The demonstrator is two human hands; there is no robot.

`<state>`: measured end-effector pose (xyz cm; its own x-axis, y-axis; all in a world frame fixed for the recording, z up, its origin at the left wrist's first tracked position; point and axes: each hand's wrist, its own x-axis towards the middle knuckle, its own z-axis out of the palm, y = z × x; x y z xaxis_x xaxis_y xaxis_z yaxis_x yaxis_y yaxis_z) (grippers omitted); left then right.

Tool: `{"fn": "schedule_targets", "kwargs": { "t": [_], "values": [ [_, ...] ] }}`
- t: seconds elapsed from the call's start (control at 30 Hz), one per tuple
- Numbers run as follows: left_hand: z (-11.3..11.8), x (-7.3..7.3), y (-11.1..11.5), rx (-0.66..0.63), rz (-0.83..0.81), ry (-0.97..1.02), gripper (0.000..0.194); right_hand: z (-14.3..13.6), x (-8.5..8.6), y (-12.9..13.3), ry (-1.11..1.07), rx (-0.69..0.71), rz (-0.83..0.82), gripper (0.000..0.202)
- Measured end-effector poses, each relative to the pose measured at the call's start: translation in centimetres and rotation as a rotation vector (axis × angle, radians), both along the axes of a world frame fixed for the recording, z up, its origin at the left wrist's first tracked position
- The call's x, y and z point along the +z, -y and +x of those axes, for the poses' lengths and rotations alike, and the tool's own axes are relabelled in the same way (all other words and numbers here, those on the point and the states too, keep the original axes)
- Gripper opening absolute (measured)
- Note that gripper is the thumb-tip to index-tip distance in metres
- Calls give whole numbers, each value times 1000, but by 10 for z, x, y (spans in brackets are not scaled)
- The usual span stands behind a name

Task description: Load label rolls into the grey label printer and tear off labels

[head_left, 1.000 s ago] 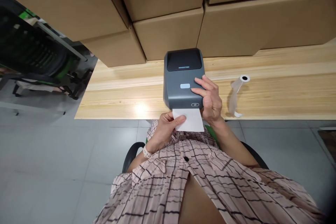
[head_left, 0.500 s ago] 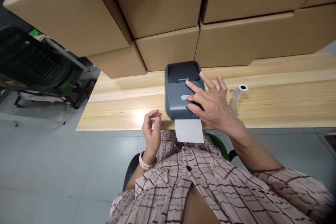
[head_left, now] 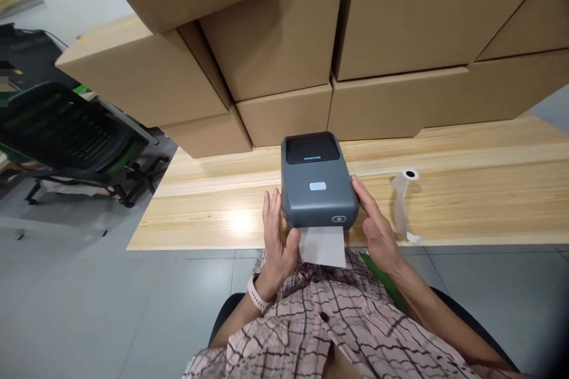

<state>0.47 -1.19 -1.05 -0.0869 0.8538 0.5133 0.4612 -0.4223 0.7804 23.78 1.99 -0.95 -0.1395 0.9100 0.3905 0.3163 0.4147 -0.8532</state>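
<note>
A dark grey label printer [head_left: 316, 201] stands on the wooden table near its front edge, with a black window on top and a light button. White label paper [head_left: 323, 247] sticks out of its front and hangs over the table edge. My left hand [head_left: 280, 243] is at the printer's left front side, fingers straight, the thumb near the paper. On the other side my right hand [head_left: 377, 231] lies with its extended fingers along the printer's right flank. Both hands are open and hold nothing.
Cardboard boxes [head_left: 284, 115] are stacked along the back of the wooden table [head_left: 471, 189]. Right of the printer, a small paper roll [head_left: 408, 175] stands with its strip trailing forward. A black and green office chair [head_left: 66, 130] is at the left.
My right hand has left the printer's top and button for its right side. My left hand has come up to the left side, fingers straightened. The view has tilted up.
</note>
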Motion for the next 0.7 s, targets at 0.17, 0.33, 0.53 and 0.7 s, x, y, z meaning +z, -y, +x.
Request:
{"fn": "schedule_targets", "kwargs": {
  "t": [0.17, 0.33, 0.53, 0.7],
  "values": [
    [-16, 37, -51, -6, 199, 30, 56, 4, 52, -38, 153, -17, 196, 80],
    [-32, 49, -125, 24, 40, 290, 38, -12, 106, -119, 215, -12, 393, 88],
    [-36, 34, -142, -110, -385, 342, 57, -28, 139, -210, 212, -72, 334, 78],
    [-35, 31, -131, -175, -448, 311, 78, -31, 141, -261, 239, -63, 256, 79]
  ]
}}
